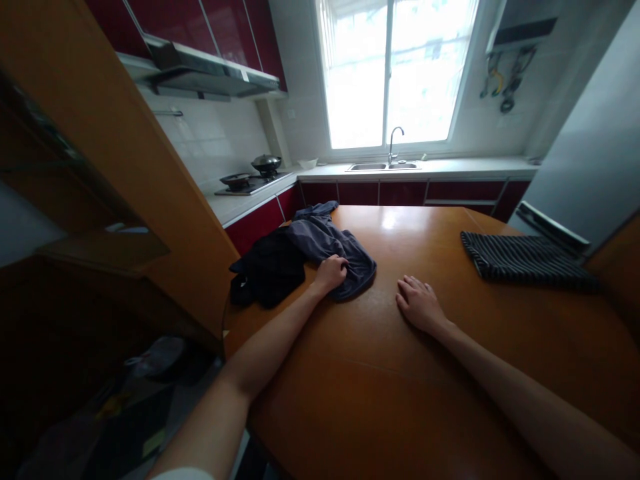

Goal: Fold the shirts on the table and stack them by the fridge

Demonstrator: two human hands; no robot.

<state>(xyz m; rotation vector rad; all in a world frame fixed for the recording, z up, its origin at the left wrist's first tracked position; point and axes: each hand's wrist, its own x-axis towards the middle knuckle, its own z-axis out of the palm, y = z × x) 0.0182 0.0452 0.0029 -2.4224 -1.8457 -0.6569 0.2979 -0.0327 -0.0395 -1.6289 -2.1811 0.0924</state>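
Orange-brown table [380, 400]: glossy and smooth, spreading from six o'clock out towards twelve.
Right hand [420, 307]: palm down on the table at about one o'clock, fingers loosely spread and a little bent, holding nothing.
Left hand [330, 272]: at about eleven o'clock, fingers curled in, closed on a fold of the grey cloth [359, 267].
Grey cloth: rumpled under and beyond the left hand; looks light, soft and limp, hard to break, likely to slide on the gloss. The rounded near edge seems the best hold, one hand at each end. Its layers are bunched, so its full shape is hidden, as are the left fingertips.
Black cloth [275, 270]: at ten o'clock, against the grey; too dark to show folds, and where the two overlap I cannot tell.
Striped cloth [520, 259]: lies flat at two o'clock, well apart from both hands; its right end blurs into shadow.
Sink [367, 167]: twelve o'clock, beyond the table.
Window [430, 80]: behind the sink, glare hiding the outside.
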